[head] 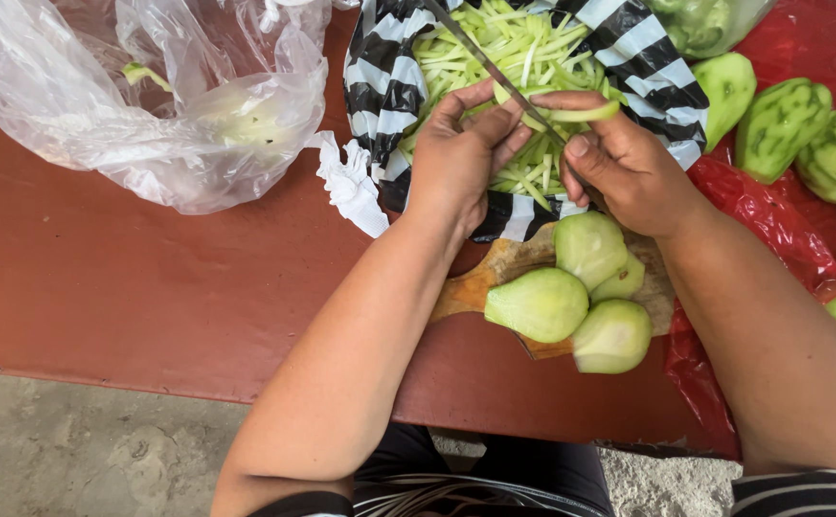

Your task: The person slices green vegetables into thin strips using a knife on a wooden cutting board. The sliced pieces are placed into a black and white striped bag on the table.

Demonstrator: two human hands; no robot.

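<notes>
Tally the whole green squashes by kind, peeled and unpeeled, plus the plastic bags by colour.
Peeled squash pieces on the cutting board: 4
Unpeeled squashes on the red bag: at least 6, some cut off at the frame edge
Clear bags: 1
Striped bags: 1
Red bags: 1
Total: 13

The one camera sits on my head and looks almost straight down over my chest and forearms. It faces forward and down, so my lap fills the bottom edge and the far side of the red-brown worktop (102, 287) runs off the top. It is close: my left hand (456, 153) and right hand (629, 163) sit high in the middle, and the floor (73, 460) shows bottom left. No second view shares the scene.
</notes>
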